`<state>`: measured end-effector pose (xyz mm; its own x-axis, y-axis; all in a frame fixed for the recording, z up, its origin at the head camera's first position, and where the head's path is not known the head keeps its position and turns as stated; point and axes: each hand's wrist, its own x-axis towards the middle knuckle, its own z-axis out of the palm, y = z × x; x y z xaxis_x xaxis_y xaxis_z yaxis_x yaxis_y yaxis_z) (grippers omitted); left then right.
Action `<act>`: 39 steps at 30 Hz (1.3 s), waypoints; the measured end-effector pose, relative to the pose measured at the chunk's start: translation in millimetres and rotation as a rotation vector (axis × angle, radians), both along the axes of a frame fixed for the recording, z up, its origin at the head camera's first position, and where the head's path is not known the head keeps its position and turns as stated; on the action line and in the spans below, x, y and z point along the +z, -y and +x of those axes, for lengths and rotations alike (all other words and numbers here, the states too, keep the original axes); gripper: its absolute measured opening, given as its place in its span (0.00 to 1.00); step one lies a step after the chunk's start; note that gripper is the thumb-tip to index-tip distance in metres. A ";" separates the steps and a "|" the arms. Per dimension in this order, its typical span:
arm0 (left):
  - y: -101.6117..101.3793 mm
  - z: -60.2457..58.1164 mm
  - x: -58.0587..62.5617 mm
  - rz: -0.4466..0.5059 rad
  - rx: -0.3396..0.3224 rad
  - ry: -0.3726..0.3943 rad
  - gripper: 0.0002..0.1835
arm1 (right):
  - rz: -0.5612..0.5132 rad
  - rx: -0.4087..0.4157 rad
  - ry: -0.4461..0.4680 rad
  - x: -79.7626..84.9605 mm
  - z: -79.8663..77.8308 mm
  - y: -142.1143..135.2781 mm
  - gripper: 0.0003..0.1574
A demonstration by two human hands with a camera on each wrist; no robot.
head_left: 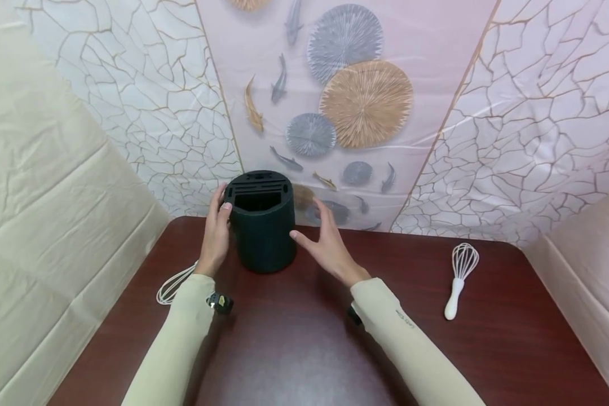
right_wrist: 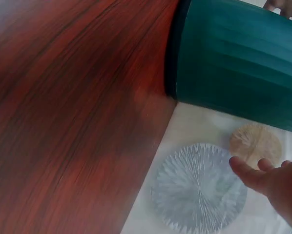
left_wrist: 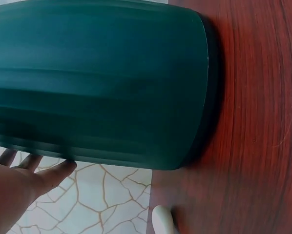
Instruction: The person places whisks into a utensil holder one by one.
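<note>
The left hand (head_left: 215,239) lies along the near-left side of a dark green holder (head_left: 265,242), fingers long and only slightly bent, touching its wall without closing round it. The right hand (head_left: 331,248) is spread wide on the other side, thumb pointing at the holder and fingers raised; the right wrist view shows a gap between this hand and the wall, so it has hold of nothing.

The holder stands upright between the two hands, its slotted top at about the level of the left thumb and its wide opening facing up. Its base sits on the dark red bench (head_left: 294,349) close to the far edge, which runs just past both hands. Beyond that edge rises a patterned backdrop (head_left: 538,113), leaving little depth behind the holder; whether the two touch cannot be told.

On the near side of the hands, a broad stretch of bench reaches back between the forearms. Out beyond the left wrist, the wire loops of one whisk (head_left: 175,286) show from under the forearm, near the bench's left edge; the rest of it is hidden in the head view. Well to the right of the right hand, past a wide strip of bench, another white whisk (head_left: 458,282) lies with its wires toward the far edge and its handle toward the person.
</note>
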<state>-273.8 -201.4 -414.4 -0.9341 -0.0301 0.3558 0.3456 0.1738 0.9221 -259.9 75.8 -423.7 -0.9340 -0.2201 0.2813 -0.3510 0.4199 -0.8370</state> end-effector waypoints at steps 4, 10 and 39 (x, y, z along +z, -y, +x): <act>0.6 -4.9 2.6 -0.023 -0.011 -0.019 0.30 | -0.071 0.040 -0.032 2.3 -11.4 12.1 0.62; -1.2 -4.8 0.5 -0.024 0.016 -0.019 0.27 | -0.194 0.083 -0.038 5.0 -17.9 26.5 0.59; -14.5 -13.8 -3.5 -0.072 0.071 -0.107 0.28 | -0.260 0.115 0.009 -4.6 -40.4 50.5 0.68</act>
